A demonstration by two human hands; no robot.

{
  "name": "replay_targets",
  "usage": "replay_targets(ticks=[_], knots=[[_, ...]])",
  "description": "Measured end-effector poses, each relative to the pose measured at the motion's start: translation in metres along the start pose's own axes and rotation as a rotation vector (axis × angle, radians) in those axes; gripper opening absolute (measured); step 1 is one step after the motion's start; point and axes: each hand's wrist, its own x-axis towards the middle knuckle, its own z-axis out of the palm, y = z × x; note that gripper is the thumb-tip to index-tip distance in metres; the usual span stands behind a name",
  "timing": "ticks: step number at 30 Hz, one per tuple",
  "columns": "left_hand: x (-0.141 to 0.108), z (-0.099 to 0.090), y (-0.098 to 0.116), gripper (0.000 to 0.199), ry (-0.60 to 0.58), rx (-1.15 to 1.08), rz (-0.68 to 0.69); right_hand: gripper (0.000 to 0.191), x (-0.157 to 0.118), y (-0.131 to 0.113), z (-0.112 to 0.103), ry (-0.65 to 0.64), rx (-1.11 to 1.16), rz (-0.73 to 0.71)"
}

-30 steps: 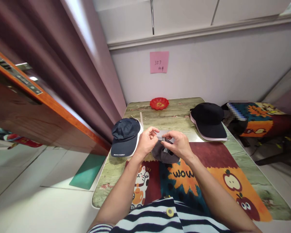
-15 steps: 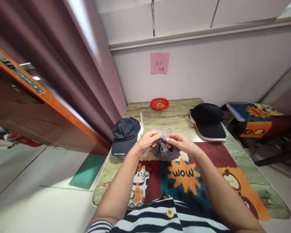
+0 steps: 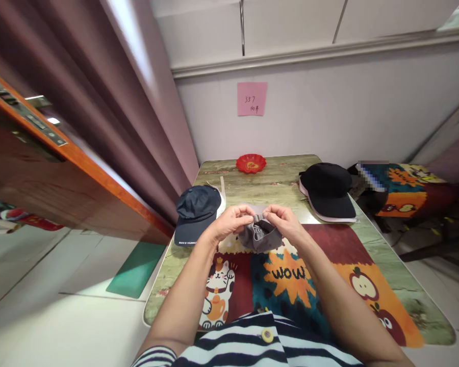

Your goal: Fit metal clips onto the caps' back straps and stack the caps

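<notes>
A grey baseball cap [image 3: 260, 243] sits on the patterned mat right in front of me, its back opening turned towards me and its inside partly showing. At the back strap [image 3: 257, 219] of this cap, both hands work close together. My left hand [image 3: 235, 223] pinches the strap from the left between thumb and fingers. From the right, my right hand [image 3: 284, 223] pinches the strap's other side. The small fastening between the fingertips is too small to make out clearly.
A navy cap [image 3: 199, 209] lies on the table's left, over something white. At the right, a black cap [image 3: 329, 186] rests on a pale pink one. A red scalloped dish [image 3: 251, 163] stands at the back. The colourful mat [image 3: 290, 290] covers the front of the wood-patterned table [image 3: 275, 186].
My right fingers have shifted slightly along the strap, and the cap's back opening shows a little wider. The hands stay on the same grey cap.
</notes>
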Motion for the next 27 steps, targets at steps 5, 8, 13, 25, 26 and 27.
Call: replay_targets(ticks=[5, 8, 13, 25, 26, 27], knots=[[-0.002, 0.001, 0.002, 0.036, 0.014, 0.027, -0.005, 0.03, 0.0, 0.001, 0.004, 0.039, -0.018, -0.031], [-0.003, 0.001, 0.0, 0.038, 0.053, 0.071, -0.004, 0.03, 0.0, 0.0, 0.001, -0.008, -0.048, -0.036], [-0.002, 0.003, -0.001, 0.04, 0.118, 0.127, 0.029, 0.035, 0.003, 0.003, -0.007, -0.053, -0.111, -0.077], [-0.022, -0.006, 0.014, 0.028, 0.113, 0.323, 0.119, 0.046, -0.007, 0.009, -0.042, -0.195, -0.249, -0.085], [-0.025, -0.007, 0.015, 0.027, 0.1, 0.357, 0.132, 0.054, -0.009, 0.012, -0.048, -0.23, -0.29, -0.073], [-0.026, -0.008, 0.016, 0.026, 0.094, 0.388, 0.149, 0.059, -0.011, 0.015, -0.054, -0.269, -0.333, -0.063]])
